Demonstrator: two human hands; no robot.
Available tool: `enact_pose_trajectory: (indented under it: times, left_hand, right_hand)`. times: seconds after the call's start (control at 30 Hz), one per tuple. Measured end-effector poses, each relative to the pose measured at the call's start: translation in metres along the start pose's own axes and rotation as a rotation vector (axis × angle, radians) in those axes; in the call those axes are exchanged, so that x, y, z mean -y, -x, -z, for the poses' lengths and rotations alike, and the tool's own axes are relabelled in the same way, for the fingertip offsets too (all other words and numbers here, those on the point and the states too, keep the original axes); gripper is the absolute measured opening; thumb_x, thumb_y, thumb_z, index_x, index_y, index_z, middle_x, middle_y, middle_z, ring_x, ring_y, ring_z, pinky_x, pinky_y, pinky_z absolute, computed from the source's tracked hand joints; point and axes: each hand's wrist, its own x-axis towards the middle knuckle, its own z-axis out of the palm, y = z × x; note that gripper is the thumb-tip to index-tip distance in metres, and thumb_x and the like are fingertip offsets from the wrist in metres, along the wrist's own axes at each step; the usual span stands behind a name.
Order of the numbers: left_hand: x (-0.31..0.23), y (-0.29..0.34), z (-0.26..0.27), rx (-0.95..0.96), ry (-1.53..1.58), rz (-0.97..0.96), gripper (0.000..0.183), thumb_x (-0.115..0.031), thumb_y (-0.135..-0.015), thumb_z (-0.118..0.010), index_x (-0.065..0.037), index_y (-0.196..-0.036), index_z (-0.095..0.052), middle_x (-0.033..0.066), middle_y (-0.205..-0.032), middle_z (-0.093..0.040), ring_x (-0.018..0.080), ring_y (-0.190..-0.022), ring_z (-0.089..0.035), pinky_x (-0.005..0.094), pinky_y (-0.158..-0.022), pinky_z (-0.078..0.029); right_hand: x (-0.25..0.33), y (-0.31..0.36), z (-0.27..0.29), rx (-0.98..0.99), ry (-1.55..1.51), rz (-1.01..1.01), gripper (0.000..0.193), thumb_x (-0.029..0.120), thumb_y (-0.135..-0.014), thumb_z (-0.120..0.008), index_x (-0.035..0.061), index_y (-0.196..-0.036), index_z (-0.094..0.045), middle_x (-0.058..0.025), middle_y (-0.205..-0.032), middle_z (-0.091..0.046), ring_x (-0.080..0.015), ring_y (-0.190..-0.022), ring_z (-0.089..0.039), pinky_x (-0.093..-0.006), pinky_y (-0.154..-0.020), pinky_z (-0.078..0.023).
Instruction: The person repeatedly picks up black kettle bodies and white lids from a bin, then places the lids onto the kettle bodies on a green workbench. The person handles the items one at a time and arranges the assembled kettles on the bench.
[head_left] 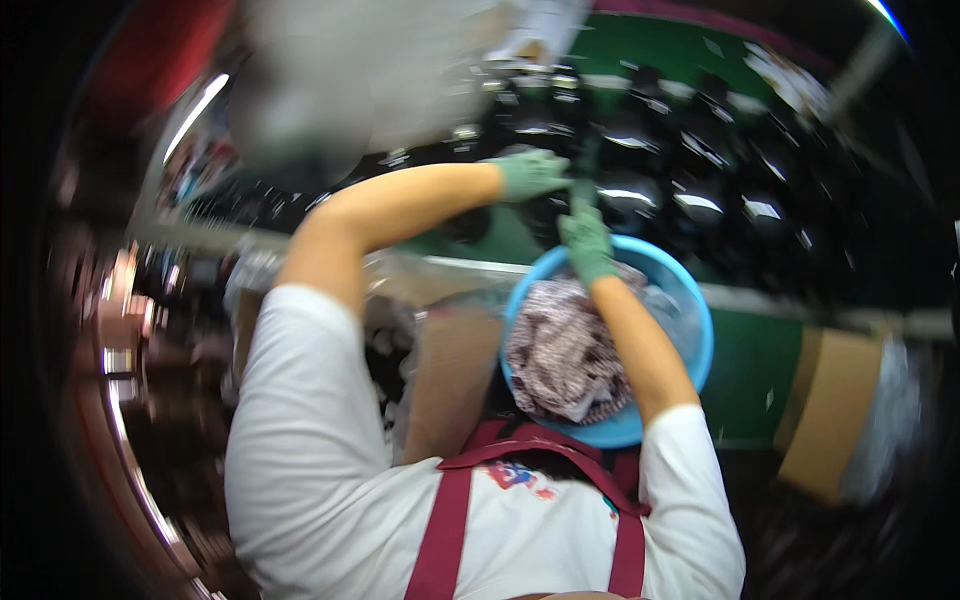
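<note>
My left hand [532,175], in a green glove, reaches over the bench from the left, its fingers pointing right among shiny black rounded pieces [628,200]. Just below and to its right is my right hand [587,242], gloved in the same green, with fingers pointing away from me. A dark glossy piece [545,218] lies between the two hands; whether either one grips it is lost in motion blur. Under my right forearm stands a light blue basin [703,345] containing a crumpled, brown-and-white patterned cloth [565,350] and some clear plastic.
Rows of black pieces cover the green bench [660,45]. A large blurred grey-white shape [350,80] hangs at upper left. An open cardboard box [455,375] sits left of the basin; another cardboard box [832,415] with clear plastic is at right.
</note>
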Motion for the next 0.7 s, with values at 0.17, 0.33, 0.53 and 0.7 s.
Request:
enact_pose_trajectory:
  times: [0.17, 0.33, 0.53, 0.7]
  left_hand:
    - [0.001, -0.036, 0.067, 0.293, -0.018, 0.001, 0.108, -0.024, -0.048, -0.091, -0.010, -0.142, -0.041, 0.0125, -0.132, -0.047, 0.0310, -0.115, -0.052, 0.0425, -0.095, -0.048]
    - [0.010, -0.073, 0.121, 0.245, 0.326, 0.350, 0.088, -0.032, -0.066, -0.085, -0.008, -0.140, -0.045, 0.0187, -0.133, -0.050, 0.0379, -0.118, -0.055, 0.0456, -0.101, -0.045]
    - [0.012, -0.196, 0.169, -0.250, 0.500, 0.284, 0.066, -0.042, -0.078, -0.075, -0.008, -0.130, -0.055, 0.0195, -0.128, -0.054, 0.0373, -0.118, -0.054, 0.0446, -0.100, -0.045]
    - [0.013, -0.300, 0.152, -0.054, 0.376, 0.266, 0.089, -0.041, -0.070, -0.082, -0.012, -0.144, -0.043, 0.0220, -0.141, -0.045, 0.0384, -0.131, -0.045, 0.0430, -0.110, -0.038]
  right_hand:
    - [-0.026, -0.004, 0.023, 0.156, 0.019, -0.169, 0.017, 0.016, -0.084, -0.058, 0.0131, -0.094, -0.071, -0.0146, -0.121, -0.054, -0.0307, -0.108, -0.058, -0.0437, -0.083, -0.054]
    - [-0.072, 0.035, 0.109, -0.394, -0.472, -0.098, 0.030, 0.021, -0.083, -0.064, 0.0147, -0.112, -0.064, -0.0134, -0.105, -0.061, -0.0321, -0.096, -0.061, -0.0447, -0.081, -0.053]
    - [-0.226, 0.029, 0.142, -0.651, -0.222, -0.708, 0.041, 0.020, -0.084, -0.063, 0.0092, -0.122, -0.054, -0.0154, -0.115, -0.056, -0.0353, -0.099, -0.061, -0.0463, -0.084, -0.052]
    - [-0.254, -0.002, 0.135, -0.120, -0.250, -0.804, 0.047, 0.022, -0.086, -0.063, 0.0025, -0.126, -0.049, -0.0234, -0.128, -0.054, -0.0380, -0.113, -0.060, -0.0462, -0.094, -0.050]
